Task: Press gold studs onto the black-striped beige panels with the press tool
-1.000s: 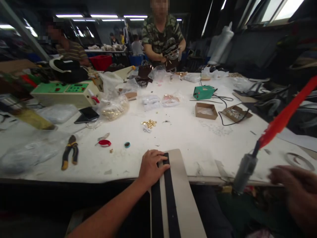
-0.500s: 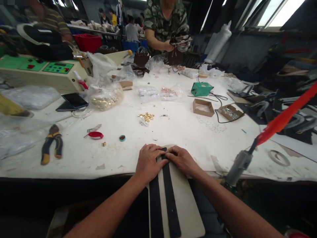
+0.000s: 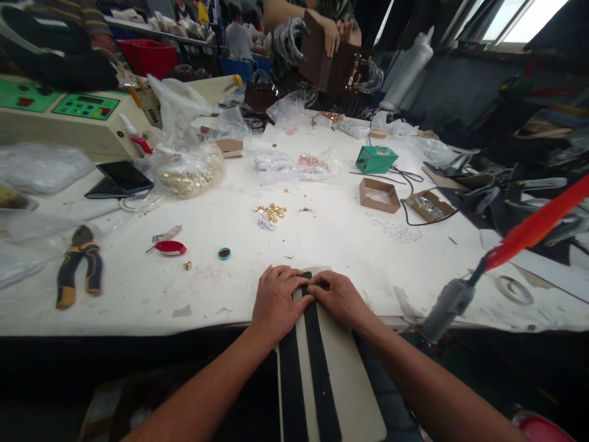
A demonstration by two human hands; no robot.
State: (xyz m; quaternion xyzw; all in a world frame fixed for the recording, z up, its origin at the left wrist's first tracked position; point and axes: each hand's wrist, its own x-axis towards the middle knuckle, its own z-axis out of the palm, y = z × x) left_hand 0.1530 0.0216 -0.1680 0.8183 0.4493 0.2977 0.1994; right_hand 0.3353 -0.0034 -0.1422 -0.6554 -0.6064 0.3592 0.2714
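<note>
Black strip (image 3: 321, 368), one of two, lay lengthwise on the pale board (image 3: 356, 387). Your left hand (image 3: 276, 304) pressed its far end with thumb and fingers, probably against slipping; your right hand (image 3: 338, 301) pinched there, likely for finer control. Board's far end overlapped the counter (image 3: 331, 245), seemingly for backing. Gold pieces (image 3: 275, 213) and pliers (image 3: 81, 250) lay apart, presumably leaving elbow room.

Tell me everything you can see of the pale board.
The board is flat, beige and long, with a rounded near right corner; its material is unclear. Two dark strips run lengthwise along it. Its far end overlies the near edge of the table; the rest reaches toward the wearer. The left hand and right hand meet at the right strip's far end.
</note>
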